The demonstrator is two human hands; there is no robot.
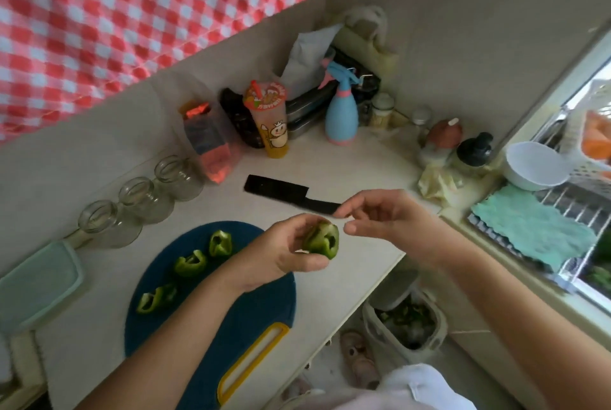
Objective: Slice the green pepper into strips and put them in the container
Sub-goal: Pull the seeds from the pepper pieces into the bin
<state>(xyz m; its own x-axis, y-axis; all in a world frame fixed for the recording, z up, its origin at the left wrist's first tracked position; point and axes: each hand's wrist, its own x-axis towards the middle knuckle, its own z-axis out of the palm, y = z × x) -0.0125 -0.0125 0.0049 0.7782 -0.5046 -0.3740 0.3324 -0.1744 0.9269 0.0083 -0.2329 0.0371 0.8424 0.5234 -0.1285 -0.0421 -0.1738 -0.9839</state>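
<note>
Within the left grip [287, 254] sits the pepper [322, 241], seemingly hollowed.

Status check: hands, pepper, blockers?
Left hand grips hollowed green pepper piece. Right hand open beside it. Cut pepper pieces on round blue cutting board. Black knife on counter.

Soft, even daylight enters from the window [600, 75] at the right, where the view outside is washed out, and it leaves only faint shadows on the pale counter [347, 161], while the bin [406, 320] below sits in dimmer light. The whole picture is slightly soft, clearest at the centre where the left hand [291, 254] grips the green pepper piece [322, 241], with the right hand [380, 214] a little smeared. Toward the edges the wide lens bends and tilts straight lines, and the checked cloth [99, 12] and glass jars [139, 198] blur.
</note>
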